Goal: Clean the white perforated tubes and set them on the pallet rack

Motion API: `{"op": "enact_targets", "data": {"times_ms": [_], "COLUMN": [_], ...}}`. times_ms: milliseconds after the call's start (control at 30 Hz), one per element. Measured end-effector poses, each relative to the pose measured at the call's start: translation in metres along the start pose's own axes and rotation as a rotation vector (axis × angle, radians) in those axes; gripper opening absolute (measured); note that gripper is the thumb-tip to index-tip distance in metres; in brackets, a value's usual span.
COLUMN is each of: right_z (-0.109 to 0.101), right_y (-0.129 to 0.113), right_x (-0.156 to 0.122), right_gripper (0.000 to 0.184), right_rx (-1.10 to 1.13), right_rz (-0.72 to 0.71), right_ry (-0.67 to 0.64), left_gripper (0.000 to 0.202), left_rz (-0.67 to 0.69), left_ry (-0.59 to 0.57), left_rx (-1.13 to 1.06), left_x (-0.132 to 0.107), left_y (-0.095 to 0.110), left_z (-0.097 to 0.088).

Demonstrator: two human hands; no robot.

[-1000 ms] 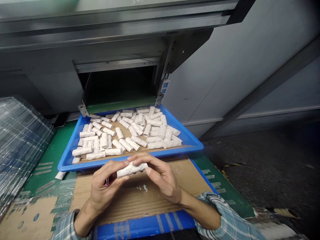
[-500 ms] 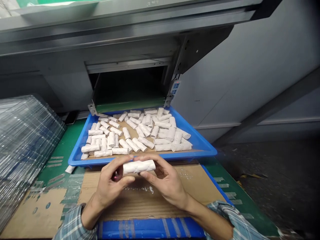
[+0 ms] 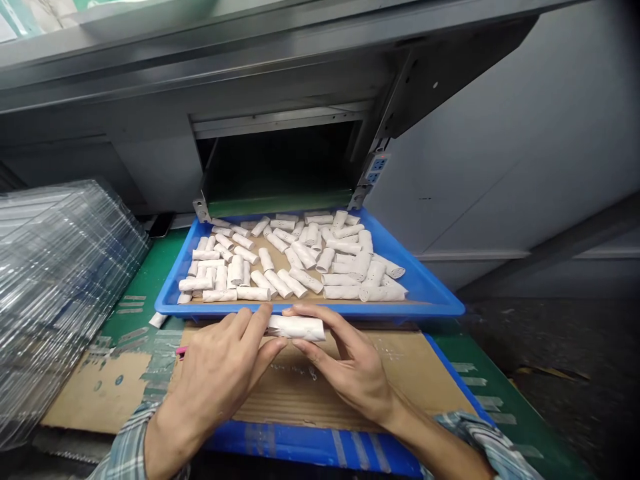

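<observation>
Just in front of the tray's near rim, a short white roll [image 3: 299,328] with a wrinkled, paper-like surface is held level between both hands. My right hand [image 3: 353,367] grips its right part, fingers above and thumb below. My left hand [image 3: 220,367] is turned back-up and closes on the roll's left end, which its fingers hide. A small pink end [image 3: 181,351] sticks out behind the left hand; what it belongs to is hidden. Beyond the hands, a blue tray [image 3: 430,300] holds many similar white rolls [image 3: 287,260], some piled on one another.
Under my hands lies a cardboard sheet [image 3: 360,400] with handwriting, over a blue edge with tape strips. Wrapped clear plastic trays [image 3: 65,280] are stacked at left. A green conveyor belt [image 3: 280,200] ends behind the tray, with a power socket [image 3: 376,168] beside it.
My left hand has rolled over, showing its back and covering the roll's left end; the pink end now shows behind it. The view has shifted, so the scene sits farther right.
</observation>
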State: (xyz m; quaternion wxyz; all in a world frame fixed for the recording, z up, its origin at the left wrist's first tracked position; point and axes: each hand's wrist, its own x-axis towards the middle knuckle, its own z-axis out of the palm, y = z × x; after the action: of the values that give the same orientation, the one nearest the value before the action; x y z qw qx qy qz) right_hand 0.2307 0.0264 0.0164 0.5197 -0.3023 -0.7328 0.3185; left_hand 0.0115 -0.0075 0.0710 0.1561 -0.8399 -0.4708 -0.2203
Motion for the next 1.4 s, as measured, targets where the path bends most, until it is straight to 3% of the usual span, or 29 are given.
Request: {"op": "enact_targets", "data": {"times_ms": [933, 1067, 1233, 1400], "right_z": [-0.002, -0.001, 0.001, 0.001], "right_y": [-0.003, 0.0, 0.0, 0.001], "right_x": [-0.001, -0.003, 0.0, 0.003], "right_gripper": [0.042, 0.043, 0.039, 0.045], "right_rx": [0.016, 0.085, 0.1, -0.007], "right_rz": [-0.069, -0.031, -0.079, -0.247], "right_ry": [-0.022, -0.024, -0.023, -0.078], "left_gripper": [0.037, 0.033, 0.025, 0.017], "left_rz": [0.066, -0.03, -0.349, -0.57], "left_ry": [-0.025, -0.024, -0.081, -0.058], "left_rx": [0.069, -0.282, -0.9, -1.152], "left_x": [-0.005, -0.006, -0.001, 0.006], "left_y": [-0.004, -0.006, -0.001, 0.008], "left_z": [0.0, 0.004, 0.012, 0.023]}}
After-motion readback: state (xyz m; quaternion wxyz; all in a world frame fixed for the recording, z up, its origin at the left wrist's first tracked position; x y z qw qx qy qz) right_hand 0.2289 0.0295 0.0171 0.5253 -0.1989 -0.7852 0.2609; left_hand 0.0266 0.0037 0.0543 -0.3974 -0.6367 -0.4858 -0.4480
